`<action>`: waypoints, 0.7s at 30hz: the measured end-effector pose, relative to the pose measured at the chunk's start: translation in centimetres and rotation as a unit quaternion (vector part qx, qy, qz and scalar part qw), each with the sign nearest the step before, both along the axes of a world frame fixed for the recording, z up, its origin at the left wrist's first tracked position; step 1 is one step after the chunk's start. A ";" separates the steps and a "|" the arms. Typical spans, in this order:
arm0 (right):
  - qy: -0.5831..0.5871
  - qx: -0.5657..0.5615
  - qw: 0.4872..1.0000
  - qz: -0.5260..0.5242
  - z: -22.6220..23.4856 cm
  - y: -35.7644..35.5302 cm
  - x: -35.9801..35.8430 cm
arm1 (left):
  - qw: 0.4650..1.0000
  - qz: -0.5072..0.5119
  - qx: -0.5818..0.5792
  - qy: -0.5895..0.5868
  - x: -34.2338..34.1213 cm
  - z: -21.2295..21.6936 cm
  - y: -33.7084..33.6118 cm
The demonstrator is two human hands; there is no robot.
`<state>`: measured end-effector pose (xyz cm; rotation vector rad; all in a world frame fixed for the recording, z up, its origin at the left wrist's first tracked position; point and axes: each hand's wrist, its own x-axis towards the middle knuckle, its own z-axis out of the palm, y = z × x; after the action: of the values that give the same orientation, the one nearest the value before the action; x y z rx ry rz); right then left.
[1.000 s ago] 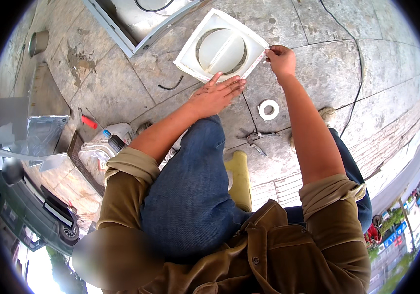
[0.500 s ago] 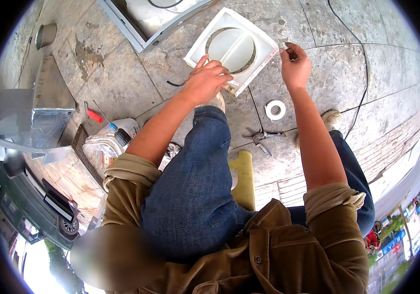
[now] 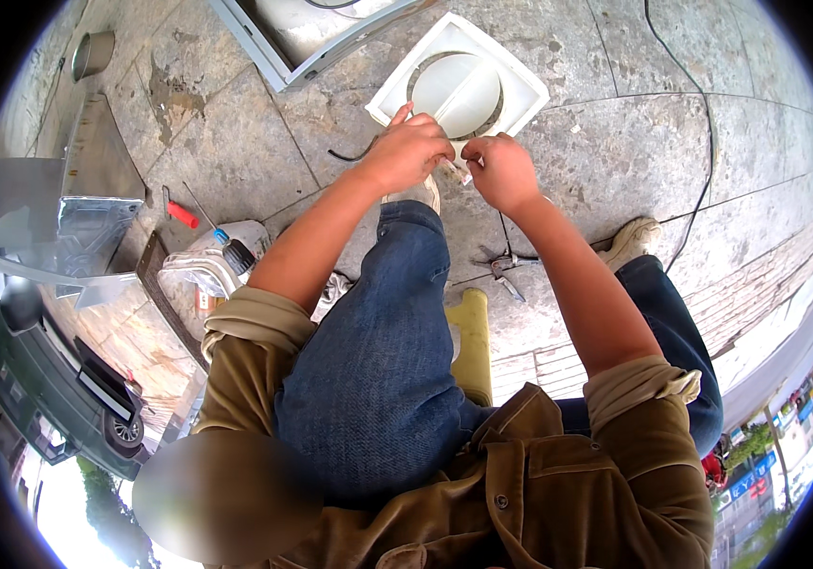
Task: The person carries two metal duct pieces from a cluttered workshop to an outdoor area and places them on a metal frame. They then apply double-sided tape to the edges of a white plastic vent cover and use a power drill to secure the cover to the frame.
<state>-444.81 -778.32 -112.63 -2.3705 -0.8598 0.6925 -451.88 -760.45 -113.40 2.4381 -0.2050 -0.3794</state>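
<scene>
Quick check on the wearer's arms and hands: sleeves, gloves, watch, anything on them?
Both hands are bare: the left hand and right hand show no gloves, and no watch or ring is visible. Forearms are uncovered. Olive-brown corduroy jacket sleeves are rolled to the elbows, the left cuff and the right cuff showing a lighter lining.

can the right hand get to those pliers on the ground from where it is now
Probably yes. The pliers lie in the open on the paving between the legs, just below the right hand, with nothing over them. That hand is busy pinching something small with the left hand.
</scene>
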 end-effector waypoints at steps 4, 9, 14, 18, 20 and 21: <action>-0.017 0.023 0.999 -0.030 0.1 -0.6 -1.2 | 1.000 -0.006 0.005 -0.017 -0.3 -0.3 -0.1; -0.033 -0.004 0.999 -0.040 0.3 -0.6 -2.4 | 0.999 0.010 0.000 -0.036 -0.5 -0.7 -0.1; -0.073 -0.021 0.997 -0.021 -0.3 -0.4 -3.0 | 0.998 0.021 -0.004 -0.051 -0.6 -1.2 -0.5; -0.080 -0.045 0.996 -0.014 -0.8 -0.1 -3.1 | 0.999 0.001 0.021 -0.027 -0.6 -0.5 0.0; -0.093 -0.036 0.995 0.006 -0.8 0.0 -3.3 | 0.997 0.010 0.037 -0.072 -1.2 -0.3 0.1; -0.101 -0.035 0.994 0.013 -0.8 -0.1 -3.3 | 0.994 0.012 0.042 -0.096 -1.4 -0.1 -0.1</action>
<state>-448.11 -778.41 -113.42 -2.5289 -0.9656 0.5076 -453.28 -760.51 -113.51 2.5585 -0.2472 -0.1460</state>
